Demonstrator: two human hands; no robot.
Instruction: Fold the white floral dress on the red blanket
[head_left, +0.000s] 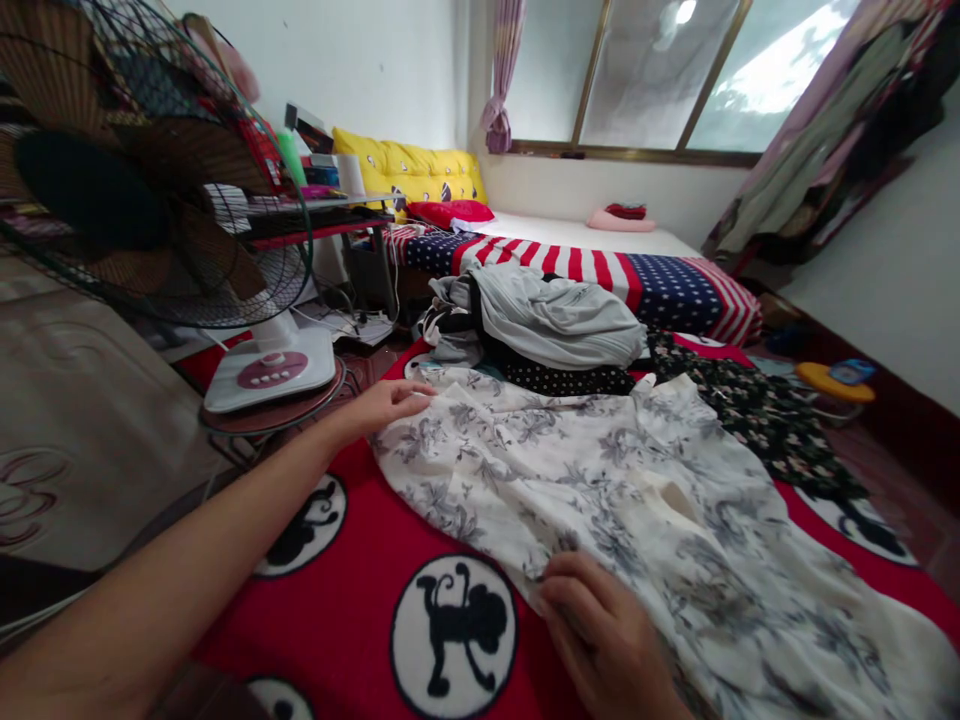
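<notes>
The right hand (607, 630) had its fingers curled in, pinching the near edge of a floral garment (540, 440) — thin, white cloth printed with soft grey sprays and puckered into shallow creases. The left hand (394, 402) lay at the garment's far left edge, fingers together and touching the cloth; whether it gripped a fold could not be told. Between the two grips the edge ran in a long, rounded curve, and the rest of the garment spread out, rumpled, to the right of both hands.

Under it, and left of the right hand's pinch, lay a red blanket (345, 580) with a plush look, bearing round white patches with black monkey shapes. Beyond the left hand's touch rose a soft heap of smooth grey clothes (562, 315) over a black dotted cloth (570, 380). Farther right sprawled a dark flowered cloth (757, 420) — limp and wrinkled. Left of the left hand stood a fan (270, 365) with a round wire cage and a squarish white base.
</notes>
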